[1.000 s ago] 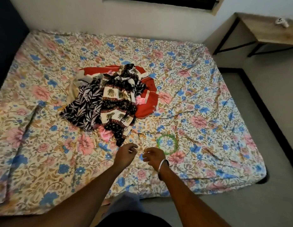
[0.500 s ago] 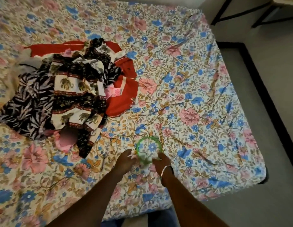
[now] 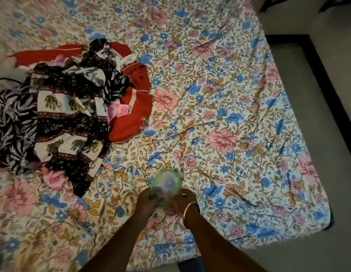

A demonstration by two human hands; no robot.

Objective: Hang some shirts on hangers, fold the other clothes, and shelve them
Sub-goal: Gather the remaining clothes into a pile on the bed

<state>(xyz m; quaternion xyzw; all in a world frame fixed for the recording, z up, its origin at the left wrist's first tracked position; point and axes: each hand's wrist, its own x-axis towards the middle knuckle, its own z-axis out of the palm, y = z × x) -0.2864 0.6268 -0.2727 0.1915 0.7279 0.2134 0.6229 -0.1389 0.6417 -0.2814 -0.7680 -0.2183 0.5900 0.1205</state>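
A round green-rimmed thing (image 3: pixel 166 185) is held near the bed's front edge by both hands. The left hand (image 3: pixel 147 201) is curled on its left side, the right hand (image 3: pixel 185 201) on its right. What is inside is too blurred to be told. The pile of clothes (image 3: pixel 68 107) is left lying on the bed (image 3: pixel 229 114), up and to the left, well apart from the hands. The left hand is nearer to it.

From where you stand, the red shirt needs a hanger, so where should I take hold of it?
Take the red shirt by its exposed lower right lobe, coming from the bare bedsheet side. The elephant-print garment covers its left part, so a grip there would likely drag the pile.
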